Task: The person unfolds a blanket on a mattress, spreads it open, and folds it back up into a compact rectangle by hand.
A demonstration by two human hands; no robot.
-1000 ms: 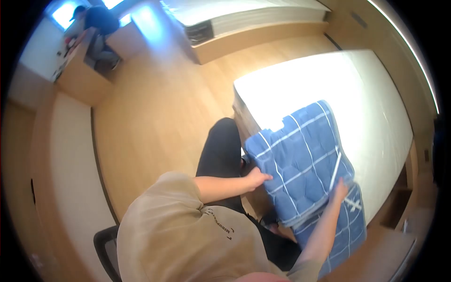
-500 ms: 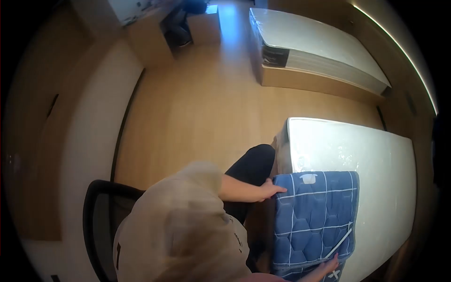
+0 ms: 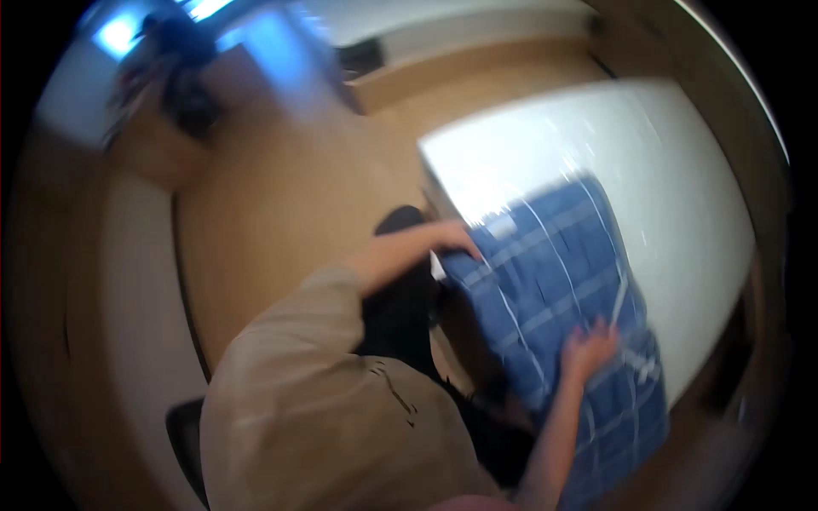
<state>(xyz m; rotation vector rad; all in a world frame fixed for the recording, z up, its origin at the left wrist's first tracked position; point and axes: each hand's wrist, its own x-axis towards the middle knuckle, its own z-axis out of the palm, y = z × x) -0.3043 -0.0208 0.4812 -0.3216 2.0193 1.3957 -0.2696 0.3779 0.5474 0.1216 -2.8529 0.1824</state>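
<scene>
A blue quilted pad with white grid lines (image 3: 554, 255) lies folded on the near end of a white, plastic-covered mattress (image 3: 682, 187). My left hand (image 3: 458, 238) rests on the pad's upper left corner, its fingers bent over the edge beside a small white label. Over the middle of the pad is my right hand (image 3: 592, 345), fingers spread, near the white elastic strap; whether it touches the fabric is blurred. The lower part of the pad hangs toward my lap, with a white cross-shaped tie on it.
A second mattress on a wooden base (image 3: 477, 60) stands at the top. At the upper left a person in dark clothes (image 3: 183, 51) is beside a wooden desk (image 3: 158, 149). A black chair back (image 3: 186, 434) is behind me.
My left hand has moved up along the pad's left edge to its corner. My right hand has left the strap side and moved inward over the pad, fingers spreading. The view has swung and blurred.
</scene>
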